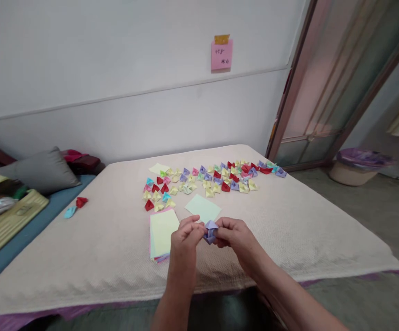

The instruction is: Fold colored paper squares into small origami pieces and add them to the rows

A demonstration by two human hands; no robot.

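Note:
Between my two hands, a small purple folded paper piece (211,232) is held above the near side of the cloth-covered table (289,230). My left hand (188,235) pinches its left side with fingertips. On its right side, my right hand (232,232) grips it between thumb and fingers. A pale green paper sheet (203,208) lies flat just beyond my hands. To the left is a stack of coloured paper sheets (163,232), pale yellow on top, partly covered by my left hand. Many folded paper pieces (225,187) in red, yellow, purple, pink and blue sit in rows farther back.
A red folded piece (81,202) and a light blue one (70,212) lie apart at the left. A pale yellow sheet (158,168) rests at the back. A grey cushion (41,172) is beyond the left edge. A lined bin (358,165) stands on the floor at right.

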